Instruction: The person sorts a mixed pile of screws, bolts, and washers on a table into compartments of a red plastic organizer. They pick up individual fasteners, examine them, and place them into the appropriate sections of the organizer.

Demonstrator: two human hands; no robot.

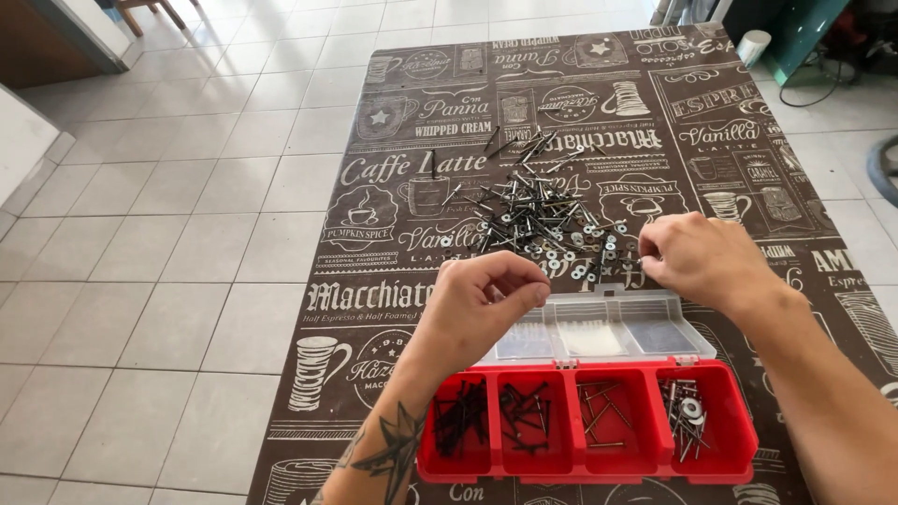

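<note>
A pile of black screws, nails and silver washers (543, 220) lies spread on the brown printed tablecloth (393, 281). My left hand (486, 304) hovers above the open clear lid (599, 327) of a red organizer box (585, 463), its fingertips pinched together; what they pinch is too small to tell. My right hand (697, 257) rests at the pile's right edge with fingers curled down onto the small parts. The box has several compartments holding black screws, brown nails, and mixed nails with a washer (690, 408).
The table stands on a light tiled floor (140, 234) to the left. A white roll (753, 45) and dark green equipment with cables (823, 47) sit beyond the table's far right corner. Wooden chair legs (150, 11) show at top left.
</note>
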